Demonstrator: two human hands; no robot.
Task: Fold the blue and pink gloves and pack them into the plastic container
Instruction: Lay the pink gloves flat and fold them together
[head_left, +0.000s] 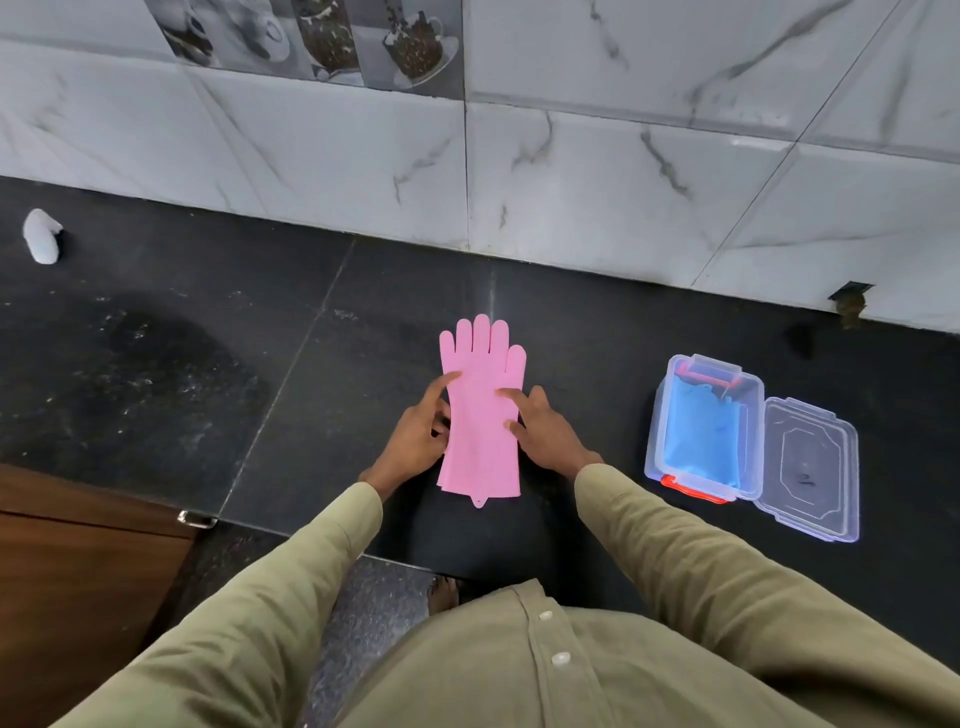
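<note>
The pink gloves (480, 415) lie flat and stacked on the black counter (311, 415), fingers pointing toward the wall. My left hand (421, 436) rests at their left edge, its index finger on the palm area. At the right edge sits my right hand (545, 431), with a fingertip touching the glove surface. Neither hand has the gloves lifted. To the right stands the clear plastic container (655, 447) with red clips, and the folded blue gloves (701, 441) lie inside it. Its clear lid (810, 467) lies open flat on the right side.
A white marble-tiled wall (571, 182) runs along the back of the counter. A small white object (42, 235) lies at the far left. A wooden cabinet front (78, 571) shows at the lower left. A dull wet-looking patch (156, 374) marks the counter's left part.
</note>
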